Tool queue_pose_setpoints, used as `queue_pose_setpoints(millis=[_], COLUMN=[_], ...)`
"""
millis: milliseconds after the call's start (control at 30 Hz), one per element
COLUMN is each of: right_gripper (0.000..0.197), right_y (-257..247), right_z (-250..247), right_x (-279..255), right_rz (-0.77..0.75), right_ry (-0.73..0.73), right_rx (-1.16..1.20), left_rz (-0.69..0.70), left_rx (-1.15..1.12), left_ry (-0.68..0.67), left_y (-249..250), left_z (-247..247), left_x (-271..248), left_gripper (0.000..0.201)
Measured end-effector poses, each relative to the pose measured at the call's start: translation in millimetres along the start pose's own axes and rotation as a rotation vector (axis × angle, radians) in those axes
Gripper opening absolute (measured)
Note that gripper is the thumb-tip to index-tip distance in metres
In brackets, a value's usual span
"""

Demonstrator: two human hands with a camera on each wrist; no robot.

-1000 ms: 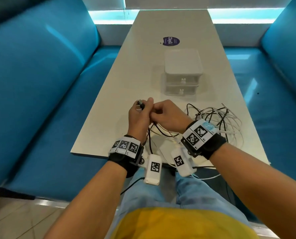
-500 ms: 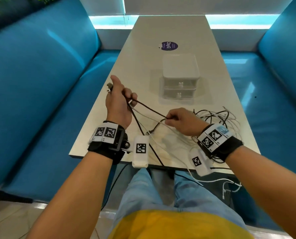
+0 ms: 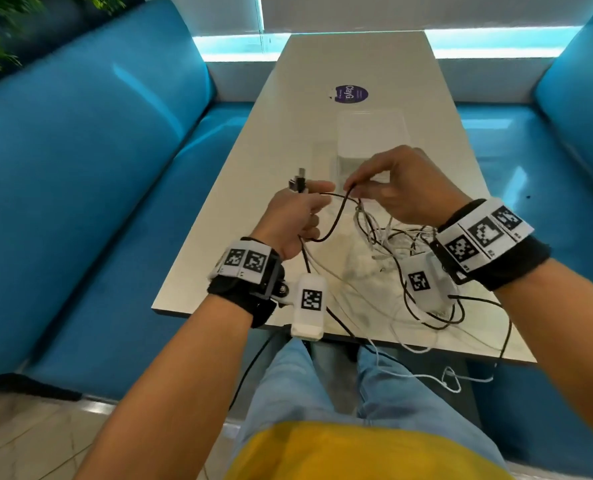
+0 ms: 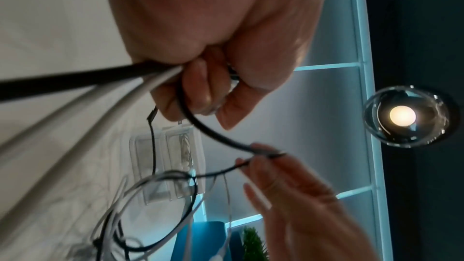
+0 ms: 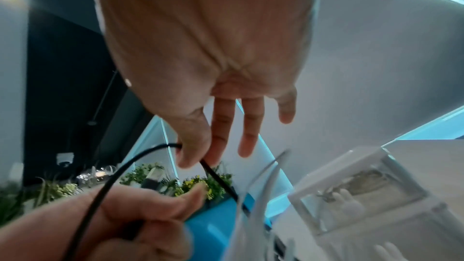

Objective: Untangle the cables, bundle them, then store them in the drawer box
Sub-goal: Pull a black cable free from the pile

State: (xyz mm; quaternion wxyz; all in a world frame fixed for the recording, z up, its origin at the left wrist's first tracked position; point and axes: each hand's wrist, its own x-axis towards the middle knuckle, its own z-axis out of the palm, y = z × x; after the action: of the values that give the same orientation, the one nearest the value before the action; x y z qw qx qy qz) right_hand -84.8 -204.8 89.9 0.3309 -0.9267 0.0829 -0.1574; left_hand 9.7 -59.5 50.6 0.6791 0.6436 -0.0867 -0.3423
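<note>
The person's left hand point(image 3: 297, 220) is raised over the near part of the long pale rectangular table point(image 3: 219, 216), its fingers curled round a thin black cable point(image 3: 336, 220) whose 2 plug ends point(image 3: 298, 181) stick up past the knuckles. In the left wrist view, white cables run through the same fist beside the black one. The right hand point(image 3: 402, 185) hovers just to the right, thumb and forefinger pinching the same black cable a short way along, the other 3 fingers point(image 5: 251, 126) straight and slightly spread. Between the 2 hands the cable sags in a loop. Below the right wrist lies a loose tangle of black and white cables point(image 3: 402, 244) on the near right of the table, with some strands hanging over the near edge toward the person's blue jeans point(image 3: 322, 386). Farther along the table stands the small translucent white plastic drawer box point(image 3: 371, 133), both drawers closed, partly hidden by the right hand. A round purple sticker point(image 3: 351, 93) sits beyond it. Blue padded benches point(image 3: 80, 168) flank the table.
</note>
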Motion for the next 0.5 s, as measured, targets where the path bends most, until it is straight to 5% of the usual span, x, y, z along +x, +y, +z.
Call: queue_pose_setpoints(millis=[167, 267, 400, 500], right_gripper=[0.011, 0.023, 0.069, 0.083], right_y=[-11, -3, 21, 45], right_z=[-1, 8, 31, 40], right_x=[-5, -12, -33, -34], right_rz=[-0.148, -0.111, 0.0, -0.049], right_ry=[0.143, 0.202, -0.083, -0.073], right_rx=[0.129, 0.213, 0.153, -0.015], left_rz=[0.06, 0.134, 0.186, 0.224], left_rx=[0.138, 0.137, 0.064, -0.007], left_ry=[-0.171, -0.092, -0.035, -0.041], left_y=[-4, -3, -4, -8], left_z=[25, 27, 20, 13], left_x=[-3, -1, -2, -4], left_gripper=[0.015, 0.011, 0.018, 0.019])
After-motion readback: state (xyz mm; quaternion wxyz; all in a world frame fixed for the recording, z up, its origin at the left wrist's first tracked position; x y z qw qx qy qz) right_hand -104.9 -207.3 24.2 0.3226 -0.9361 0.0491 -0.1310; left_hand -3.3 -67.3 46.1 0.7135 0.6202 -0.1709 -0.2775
